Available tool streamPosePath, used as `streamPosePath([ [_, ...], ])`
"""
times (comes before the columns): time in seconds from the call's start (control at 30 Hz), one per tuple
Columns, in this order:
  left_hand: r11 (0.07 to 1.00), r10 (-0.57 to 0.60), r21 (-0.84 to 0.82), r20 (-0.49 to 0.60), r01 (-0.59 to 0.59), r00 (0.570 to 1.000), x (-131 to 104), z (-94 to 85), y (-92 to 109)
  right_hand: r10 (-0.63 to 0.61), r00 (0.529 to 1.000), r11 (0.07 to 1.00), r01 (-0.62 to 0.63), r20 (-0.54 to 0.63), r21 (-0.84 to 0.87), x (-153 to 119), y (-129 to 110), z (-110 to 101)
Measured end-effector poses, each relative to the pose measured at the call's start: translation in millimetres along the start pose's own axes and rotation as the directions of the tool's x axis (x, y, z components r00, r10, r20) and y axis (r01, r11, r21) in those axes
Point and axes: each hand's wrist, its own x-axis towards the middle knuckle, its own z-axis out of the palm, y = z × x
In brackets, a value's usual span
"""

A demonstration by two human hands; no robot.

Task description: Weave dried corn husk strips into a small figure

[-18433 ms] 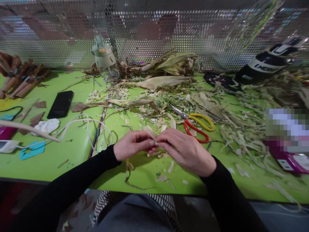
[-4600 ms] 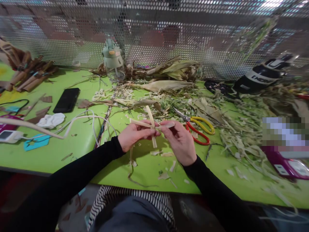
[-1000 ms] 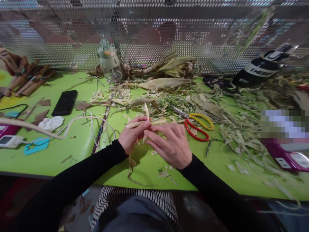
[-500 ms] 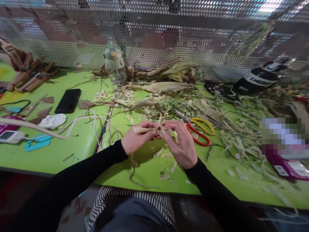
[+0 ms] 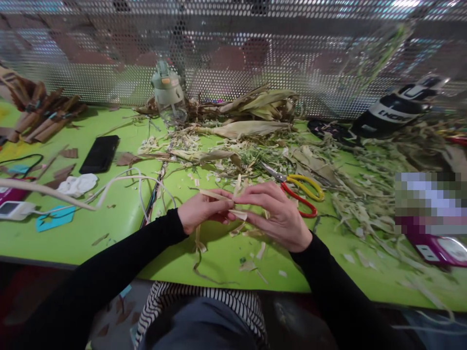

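Pale strips of dry husk are pinched in my left hand, over the near part of the green table. My right hand meets it from the right, its thumb and forefinger closed at the strips' right end. Short strip ends stick up and out between the two hands, and a thin strand hangs below my left hand to the table. Scissors with red and yellow handles lie open just beyond my right hand. Small husk scraps lie below the hands.
Husks, shredded leaves and a clear bottle stand or lie along the perforated metal screen. A black bottle leans at the back right. To the left are a black phone, white cables and brown bundles.
My right hand has turned and shifted slightly right, its fingers now stretched more toward the left. My left hand has moved a little left, still with the strips. The view has shifted slightly.
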Motion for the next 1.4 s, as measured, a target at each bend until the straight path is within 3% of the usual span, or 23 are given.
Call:
streamPosePath([
  [0.2,1.0,-0.018,-0.002,0.005,0.018,1.0,2.0,-0.5,-4.2,-0.128,0.989,0.987,0.134,0.072,-0.086,0.2,-4.7,-3.2],
  [0.33,1.0,-0.017,0.001,0.023,0.017,1.0,1.5,0.3,-4.2,-0.14,0.986,0.99,0.141,0.094,0.002,0.5,-7.0,1.1],
  [0.47,0.995,0.09,0.024,0.084,-0.092,0.992,-2.2,1.6,-1.2,0.117,0.992,0.987,-0.11,-0.049,0.118,-0.4,-9.9,6.0],
  [0.6,0.976,0.167,0.123,0.116,-0.181,0.979,-5.3,1.7,2.8,0.374,0.925,0.905,-0.349,-0.063,0.242,-3.0,-11.8,13.7],
  [0.77,0.927,0.258,0.266,0.055,-0.263,0.965,-8.8,2.6,3.4,0.535,0.845,0.735,-0.472,0.012,0.487,-5.6,-11.5,24.9],
  [0.97,0.793,0.437,0.454,0.039,-0.406,0.899,-7.5,3.6,-2.5,0.607,0.792,0.654,-0.544,0.065,0.525,-2.6,-12.9,28.7],
  [1.07,0.85,0.43,0.355,-0.039,-0.389,0.902,-6.0,4.8,2.1,0.583,0.81,0.707,-0.543,0.061,0.453,-3.1,-13.8,28.3],
  [1.2,0.911,0.351,0.281,-0.147,-0.301,0.925,-4.2,5.2,9.9,0.38,0.915,0.924,-0.382,-0.132,0.015,-4.4,-18.5,26.9],
  [1.3,0.9,0.334,0.333,-0.113,-0.281,0.936,-2.1,2.5,6.5,0.182,0.96,0.96,-0.221,-0.214,-0.174,-3.5,-24.1,26.5],
  [1.4,0.823,0.373,0.473,-0.032,-0.315,0.927,-0.2,-2.1,-2.0,0.158,0.966,0.968,-0.192,-0.203,-0.162,-2.5,-27.4,27.1],
])
